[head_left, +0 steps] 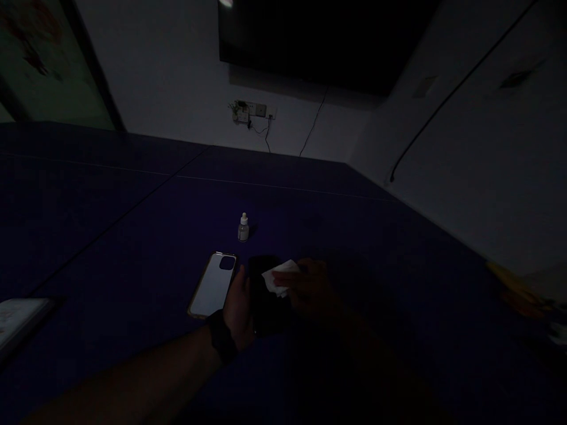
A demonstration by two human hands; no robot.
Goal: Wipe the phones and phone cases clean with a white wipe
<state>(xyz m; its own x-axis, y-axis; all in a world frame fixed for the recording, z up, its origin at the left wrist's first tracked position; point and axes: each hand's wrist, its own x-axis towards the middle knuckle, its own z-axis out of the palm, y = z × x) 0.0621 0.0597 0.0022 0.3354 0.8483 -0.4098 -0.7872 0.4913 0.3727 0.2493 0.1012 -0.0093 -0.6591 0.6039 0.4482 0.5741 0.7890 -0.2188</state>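
My left hand (240,310), with a dark band on the wrist, grips the left edge of a dark phone (266,313). The phone's outline fades into the dark surface. A folded white tissue (280,277) is pinched in my right hand (312,284) and lies against the upper part of the phone. Just left of my left hand, a phone case (211,286) with a pale back and a camera cutout lies flat. Beyond it a small dropper bottle (243,229) with a white cap stands upright.
The dark blue table (146,236) reaches to the wall, with seams across it. At the left edge lies a white box-like item (20,321). Something yellow (516,283) is at the far right. A large screen (305,41) hangs above wall sockets (254,110) with cables.
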